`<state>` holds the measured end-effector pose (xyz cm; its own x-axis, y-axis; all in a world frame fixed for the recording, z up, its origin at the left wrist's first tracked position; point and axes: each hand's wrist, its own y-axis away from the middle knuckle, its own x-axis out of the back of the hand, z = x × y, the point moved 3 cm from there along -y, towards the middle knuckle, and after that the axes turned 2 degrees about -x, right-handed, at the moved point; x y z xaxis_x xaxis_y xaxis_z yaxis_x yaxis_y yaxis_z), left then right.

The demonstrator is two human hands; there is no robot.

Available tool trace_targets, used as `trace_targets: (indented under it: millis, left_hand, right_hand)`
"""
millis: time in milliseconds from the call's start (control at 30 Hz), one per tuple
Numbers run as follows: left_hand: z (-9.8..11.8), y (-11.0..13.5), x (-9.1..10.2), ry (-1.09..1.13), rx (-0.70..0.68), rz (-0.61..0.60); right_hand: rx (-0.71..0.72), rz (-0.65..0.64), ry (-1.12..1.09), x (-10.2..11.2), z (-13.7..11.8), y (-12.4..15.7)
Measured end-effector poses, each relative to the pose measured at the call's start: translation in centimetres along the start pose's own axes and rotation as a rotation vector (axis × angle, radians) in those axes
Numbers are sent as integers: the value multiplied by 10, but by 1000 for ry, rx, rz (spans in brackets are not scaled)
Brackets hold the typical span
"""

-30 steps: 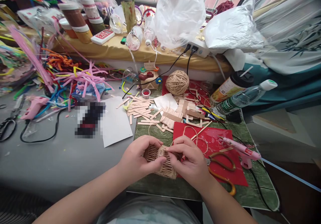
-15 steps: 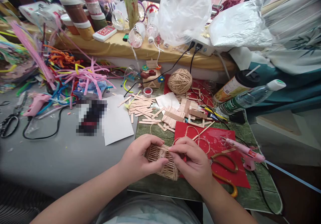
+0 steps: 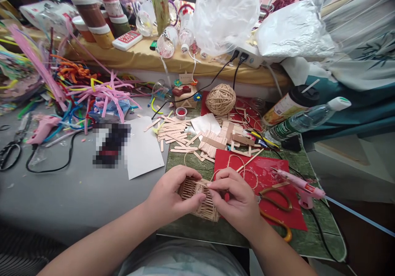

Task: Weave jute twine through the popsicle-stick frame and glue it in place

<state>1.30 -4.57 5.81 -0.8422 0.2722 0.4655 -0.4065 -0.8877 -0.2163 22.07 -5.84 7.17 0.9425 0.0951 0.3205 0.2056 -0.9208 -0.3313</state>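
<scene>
A small slatted basket (image 3: 206, 210), made of twine and thin sticks, is tilted above the front of the green board. My left hand (image 3: 174, 193) grips its left side, thumb across the slats and fingers behind the top edge. My right hand (image 3: 236, 197) is closed at the basket's upper right edge, thumb and forefinger pinching a strand of twine (image 3: 217, 172) there. That twine loops away over the red sheet (image 3: 271, 173) behind the hand. Scissors with amber handles (image 3: 279, 202) lie just right of my right hand, their blades hidden.
A pink glue gun (image 3: 304, 187) with a long glue stick rests at the right. Behind my hands are craft sticks (image 3: 173, 131), a twine ball (image 3: 220, 99) and white paper (image 3: 145, 152). A water bottle (image 3: 308, 119) and a lidded cup (image 3: 286, 105) stand at the right edge.
Both hands keep their hold on the basket and twine. The fingers of my right hand shift very slightly; the whole view drifts a little.
</scene>
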Motion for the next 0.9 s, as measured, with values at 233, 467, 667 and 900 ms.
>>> trace_targets:
  millis: [233, 467, 667, 900]
  left_hand:
    - [3, 0, 3, 6, -58, -226]
    - [5, -2, 5, -99, -28, -265]
    - [2, 0, 7, -107, -121, -264]
    - [-5, 4, 7, -78, -96, -215]
  right_hand:
    - [-8, 10, -19, -2, 5, 0]
    - [-42, 3, -51, 9, 12, 6]
    - [-41, 23, -43, 16, 14, 9]
    - [-34, 5, -77, 15, 17, 13]
